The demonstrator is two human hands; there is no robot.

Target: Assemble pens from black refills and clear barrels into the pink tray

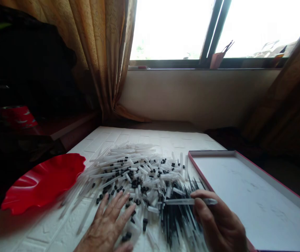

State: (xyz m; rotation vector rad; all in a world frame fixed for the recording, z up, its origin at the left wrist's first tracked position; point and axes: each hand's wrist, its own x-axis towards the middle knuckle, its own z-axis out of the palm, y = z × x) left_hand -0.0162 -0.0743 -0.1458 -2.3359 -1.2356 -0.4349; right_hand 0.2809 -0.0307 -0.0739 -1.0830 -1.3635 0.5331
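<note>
The right hand [219, 224] pinches a clear pen tube [189, 201], held level at 5 o'clock of the heap of pen parts [139, 171]. The left hand [108, 224] lies flat with its fingers spread (gripping nothing) on the heap's 6 o'clock edge. A red plate [45, 183] sits at 9 o'clock and a white tray [255, 199] at 3.

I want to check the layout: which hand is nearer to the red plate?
Left. The left hand lies flat on the pile, right of the red plate; the right hand is farther right, holding a clear tube.
</note>
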